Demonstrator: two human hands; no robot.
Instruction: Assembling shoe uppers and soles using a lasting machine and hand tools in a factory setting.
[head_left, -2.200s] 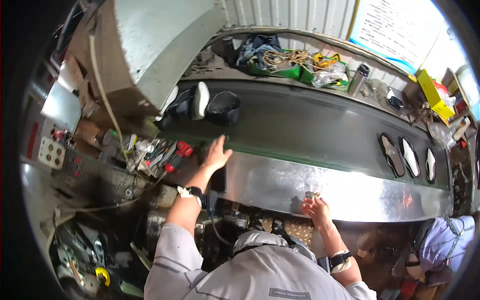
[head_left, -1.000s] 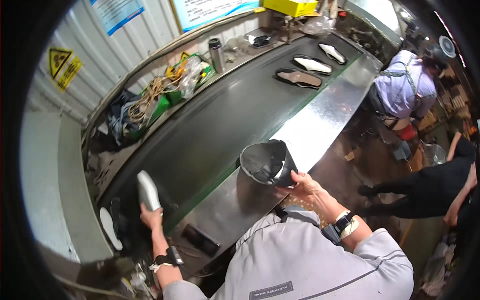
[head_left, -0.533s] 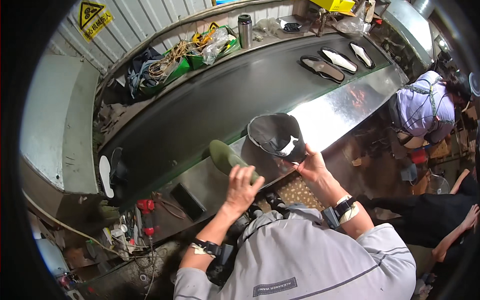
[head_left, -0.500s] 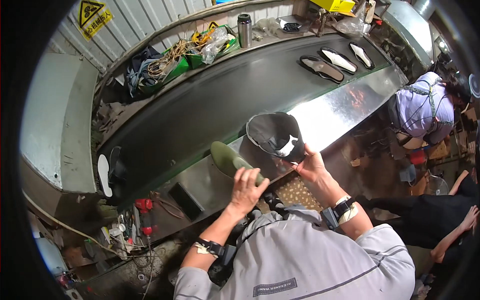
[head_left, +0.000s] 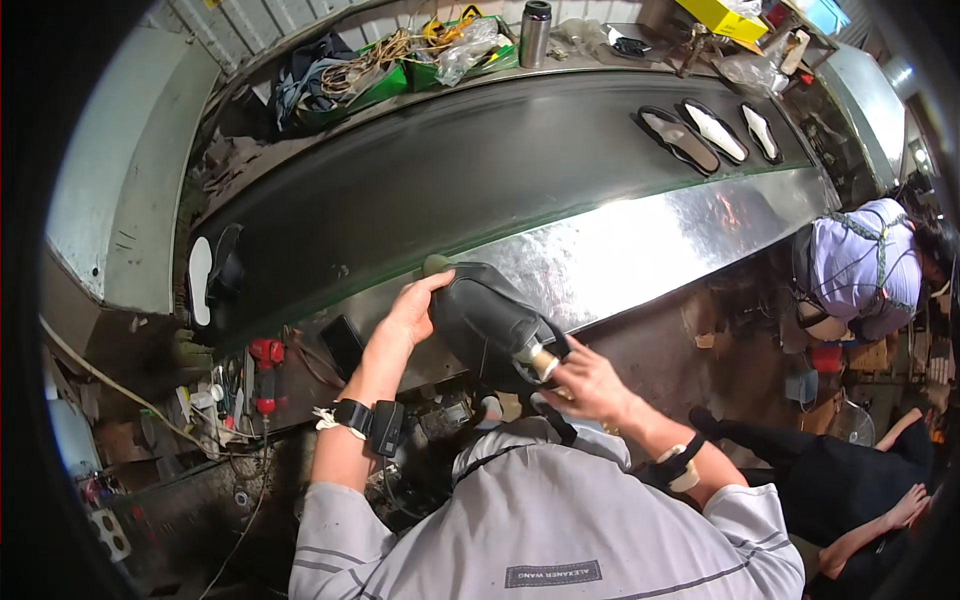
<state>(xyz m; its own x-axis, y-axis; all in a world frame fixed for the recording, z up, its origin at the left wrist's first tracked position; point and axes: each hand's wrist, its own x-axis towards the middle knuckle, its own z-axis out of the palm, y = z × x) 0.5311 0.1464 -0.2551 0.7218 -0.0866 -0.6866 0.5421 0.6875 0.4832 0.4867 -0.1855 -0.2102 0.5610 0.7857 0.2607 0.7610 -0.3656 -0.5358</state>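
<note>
A black shoe upper [head_left: 480, 315] sits around a green shoe last, in front of my body at the near edge of the bench. The green tip of the last [head_left: 437, 264] pokes out at the far end. My left hand [head_left: 408, 312] is closed around that far end, thumb lying on the black material. At the near end, the fingers of my right hand [head_left: 592, 385] are closed on the upper's opening edge. A pale tan and metallic part [head_left: 540, 360] shows inside the opening beside them; much of the last is hidden.
A dark belt [head_left: 400, 170] runs behind a shiny metal ledge [head_left: 640, 225]. Black shoe pieces with pale insoles [head_left: 715, 132] lie far right, others [head_left: 201, 280] far left. A phone [head_left: 342, 345] and red power tool [head_left: 266, 375] are left. Two people [head_left: 865, 255] work at right.
The green last, held apart in my left hand before, is now inside the black upper. My left hand has moved to the far end, my right hand to the near opening.
</note>
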